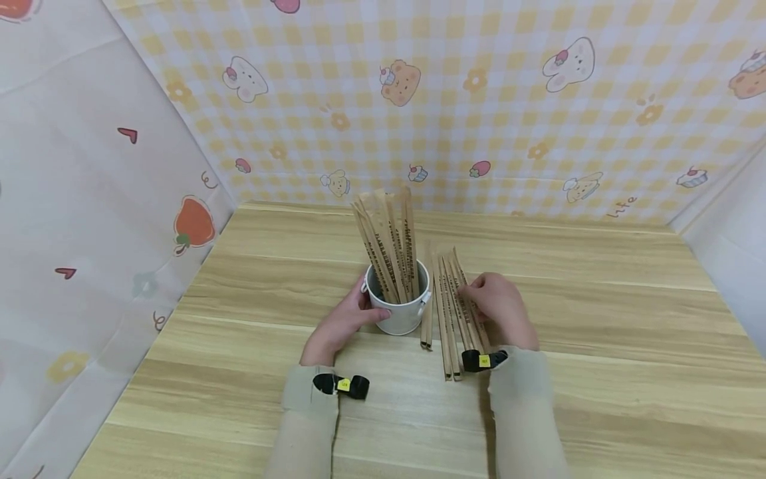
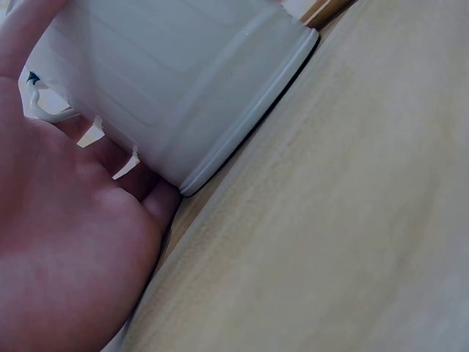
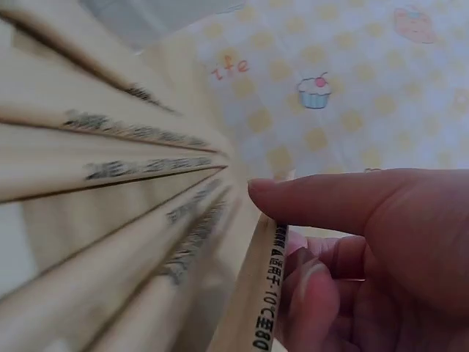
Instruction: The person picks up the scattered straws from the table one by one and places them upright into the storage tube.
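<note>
A small white metal bucket (image 1: 399,323) stands upright on the table, with several straws (image 1: 409,243) in printed brown paper wrappers leaning in it. My left hand (image 1: 342,326) grips the bucket from its left side, thumb across the front, fingers round the back near the handle lug. To the right, more wrapped straws (image 1: 447,319) lie fanned out on the wood. Over the right end of that fan, my right hand (image 1: 501,303) pinches one wrapped straw (image 3: 258,297) between thumb and fingers. The other straws (image 3: 139,136) spread beside it in the right wrist view.
The wooden table (image 1: 622,399) reaches back to a yellow checked cloth (image 1: 509,133) with cartoon prints. A white printed cloth (image 1: 90,199) hangs along the left side. A black wrist camera (image 1: 353,386) sits on the left sleeve and another (image 1: 475,360) on the right, close over the straws' near ends.
</note>
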Tool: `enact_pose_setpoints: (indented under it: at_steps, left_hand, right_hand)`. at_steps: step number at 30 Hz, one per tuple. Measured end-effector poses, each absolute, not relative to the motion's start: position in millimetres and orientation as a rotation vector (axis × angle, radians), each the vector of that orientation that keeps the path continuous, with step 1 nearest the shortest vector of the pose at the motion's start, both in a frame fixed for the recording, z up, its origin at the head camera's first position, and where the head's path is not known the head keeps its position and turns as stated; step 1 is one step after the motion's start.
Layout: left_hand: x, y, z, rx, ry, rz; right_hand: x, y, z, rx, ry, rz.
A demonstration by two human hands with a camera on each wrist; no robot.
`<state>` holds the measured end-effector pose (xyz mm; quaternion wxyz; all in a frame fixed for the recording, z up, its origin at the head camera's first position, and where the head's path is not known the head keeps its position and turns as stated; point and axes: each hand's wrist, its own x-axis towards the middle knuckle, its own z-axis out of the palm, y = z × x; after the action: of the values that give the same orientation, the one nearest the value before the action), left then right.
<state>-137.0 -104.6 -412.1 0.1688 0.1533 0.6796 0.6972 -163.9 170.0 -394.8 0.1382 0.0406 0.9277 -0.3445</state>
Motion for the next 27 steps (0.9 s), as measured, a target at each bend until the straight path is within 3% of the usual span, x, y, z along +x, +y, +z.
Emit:
enact_pose_setpoints:
  at_steps: [15,27]
  left_hand:
    - [-137,-104,-412,0.454,1.927,1.992]
    - [-138,-105,-413,0.463,1.927,1.993]
  right_hand:
    - [-139,171,-323,-0.114,2.972,-1.260]
    - [-118,154,-290,-0.442,3.140,-1.900]
